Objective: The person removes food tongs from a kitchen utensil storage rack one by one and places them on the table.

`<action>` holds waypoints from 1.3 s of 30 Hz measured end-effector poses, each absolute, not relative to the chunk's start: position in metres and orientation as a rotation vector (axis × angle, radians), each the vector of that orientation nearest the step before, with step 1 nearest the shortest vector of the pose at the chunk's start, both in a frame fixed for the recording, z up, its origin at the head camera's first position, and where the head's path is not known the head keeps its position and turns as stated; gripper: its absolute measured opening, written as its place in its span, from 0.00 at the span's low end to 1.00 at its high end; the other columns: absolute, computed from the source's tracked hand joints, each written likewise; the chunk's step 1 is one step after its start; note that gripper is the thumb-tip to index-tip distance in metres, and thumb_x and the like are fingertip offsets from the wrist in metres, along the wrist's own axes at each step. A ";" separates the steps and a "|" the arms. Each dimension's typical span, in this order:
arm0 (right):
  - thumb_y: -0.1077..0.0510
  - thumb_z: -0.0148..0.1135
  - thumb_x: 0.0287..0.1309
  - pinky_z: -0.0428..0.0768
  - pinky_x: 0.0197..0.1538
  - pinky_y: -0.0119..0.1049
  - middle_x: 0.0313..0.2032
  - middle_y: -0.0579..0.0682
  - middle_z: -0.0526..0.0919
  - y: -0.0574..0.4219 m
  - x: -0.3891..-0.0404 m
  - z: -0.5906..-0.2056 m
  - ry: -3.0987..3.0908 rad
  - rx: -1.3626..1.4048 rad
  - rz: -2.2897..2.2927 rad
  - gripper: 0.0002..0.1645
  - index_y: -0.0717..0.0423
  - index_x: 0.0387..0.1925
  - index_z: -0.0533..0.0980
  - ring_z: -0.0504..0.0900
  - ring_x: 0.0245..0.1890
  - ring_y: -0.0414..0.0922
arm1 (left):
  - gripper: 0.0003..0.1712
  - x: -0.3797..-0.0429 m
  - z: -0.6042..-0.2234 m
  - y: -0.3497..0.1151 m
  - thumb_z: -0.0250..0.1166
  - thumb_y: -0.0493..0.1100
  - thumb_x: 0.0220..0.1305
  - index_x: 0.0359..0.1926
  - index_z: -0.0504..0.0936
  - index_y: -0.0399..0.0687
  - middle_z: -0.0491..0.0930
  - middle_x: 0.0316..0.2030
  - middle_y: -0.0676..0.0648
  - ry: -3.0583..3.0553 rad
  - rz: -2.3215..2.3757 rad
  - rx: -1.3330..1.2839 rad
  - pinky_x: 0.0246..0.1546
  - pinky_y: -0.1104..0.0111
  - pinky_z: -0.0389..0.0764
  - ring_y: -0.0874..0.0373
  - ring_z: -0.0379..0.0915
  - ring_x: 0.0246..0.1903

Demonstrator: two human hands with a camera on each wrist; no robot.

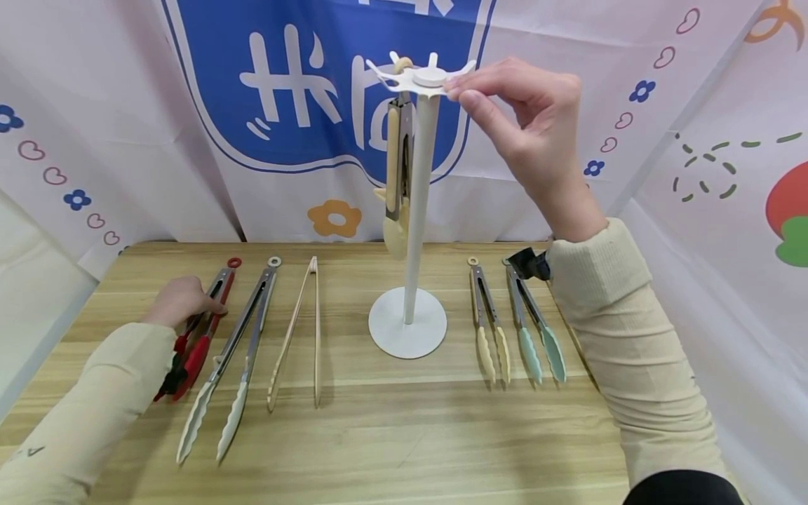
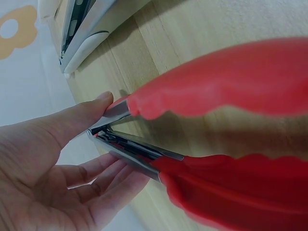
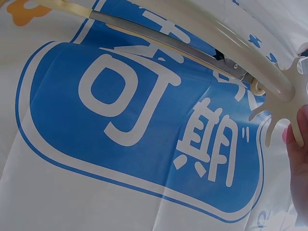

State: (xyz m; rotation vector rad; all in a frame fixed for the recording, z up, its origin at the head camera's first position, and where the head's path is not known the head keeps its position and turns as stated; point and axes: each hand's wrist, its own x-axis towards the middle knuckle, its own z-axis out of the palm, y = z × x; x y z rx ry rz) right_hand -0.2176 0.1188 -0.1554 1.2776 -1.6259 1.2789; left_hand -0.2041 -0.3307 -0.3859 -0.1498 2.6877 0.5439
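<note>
At the left of the table my left hand (image 1: 179, 300) holds the red tongs (image 2: 231, 79), thumb on one arm and fingers along the other. The tongs' red scalloped heads stand apart in the left wrist view. My right hand (image 1: 536, 116) pinches the edge of the hooked top (image 1: 413, 78) of a white stand (image 1: 419, 210) between thumb and fingers. Cream-coloured tongs (image 1: 398, 158) hang by their ring from one hook on the stand's left side; in the right wrist view their metal arm (image 3: 159, 38) runs along the pole.
Long white-tipped tongs (image 1: 249, 330) and thin beige tongs (image 1: 317, 330) lie left of the round base (image 1: 407, 344). On its right lie small cream-tipped tongs (image 1: 486, 308) and mint-tipped tongs (image 1: 530, 315). A printed cloth (image 1: 278, 203) hangs behind the wooden table (image 1: 391, 435).
</note>
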 end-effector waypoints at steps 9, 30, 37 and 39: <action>0.72 0.56 0.51 0.79 0.45 0.39 0.29 0.61 0.83 0.119 -0.215 -0.150 -1.637 1.300 1.088 0.07 0.73 0.27 0.79 0.82 0.36 0.43 | 0.20 -0.205 -0.384 -0.331 0.65 0.48 0.52 0.19 0.68 0.38 0.67 0.17 0.46 2.669 0.506 -0.143 0.19 0.69 0.68 0.56 0.62 0.19; 0.61 0.56 0.58 0.75 0.44 0.29 0.31 0.54 0.84 0.097 -0.188 -0.146 -1.764 0.933 0.772 0.11 0.65 0.31 0.82 0.80 0.36 0.43 | 0.24 -0.218 -0.336 -0.274 0.60 0.54 0.55 0.14 0.59 0.49 0.54 0.13 0.54 2.793 0.444 0.002 0.15 0.71 0.55 0.61 0.50 0.14; 0.60 0.55 0.60 0.73 0.35 0.32 0.26 0.55 0.83 0.087 -0.182 -0.146 -1.771 0.951 0.652 0.14 0.66 0.28 0.81 0.77 0.30 0.46 | 0.21 -0.224 -0.332 -0.247 0.61 0.53 0.55 0.23 0.67 0.42 0.65 0.19 0.47 2.806 0.531 0.041 0.19 0.67 0.62 0.55 0.60 0.20; 0.59 0.55 0.60 0.72 0.32 0.32 0.27 0.55 0.83 0.086 -0.181 -0.146 -1.789 0.946 0.604 0.14 0.66 0.28 0.81 0.76 0.29 0.47 | 0.23 -0.226 -0.331 -0.239 0.61 0.53 0.57 0.32 0.72 0.34 0.73 0.28 0.39 2.799 0.558 0.067 0.25 0.62 0.71 0.49 0.68 0.26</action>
